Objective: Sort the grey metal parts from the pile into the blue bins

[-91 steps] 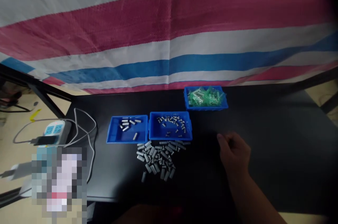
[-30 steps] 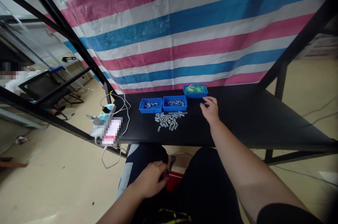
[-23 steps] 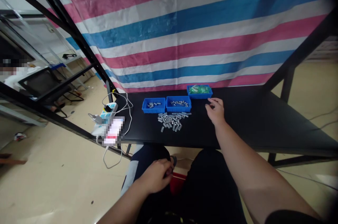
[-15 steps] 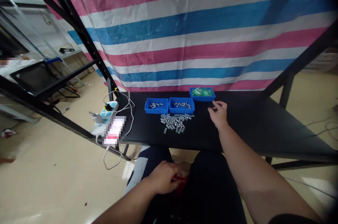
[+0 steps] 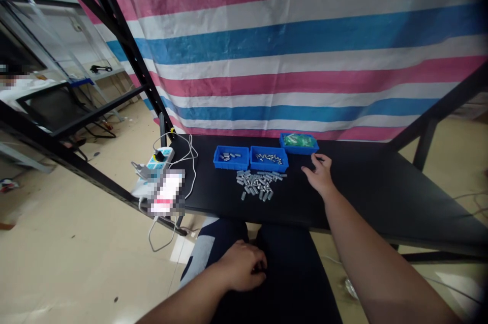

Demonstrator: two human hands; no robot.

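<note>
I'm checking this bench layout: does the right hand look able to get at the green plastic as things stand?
Probably yes: the green plastic lies in an open tray, the right hand is near that tray's front right corner, and nothing visible blocks the way.

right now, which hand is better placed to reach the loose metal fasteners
Probably the right hand: it is open at the black tabletop, to the right of the metal fasteners, whereas the left hand is over the dark trousers.
</note>
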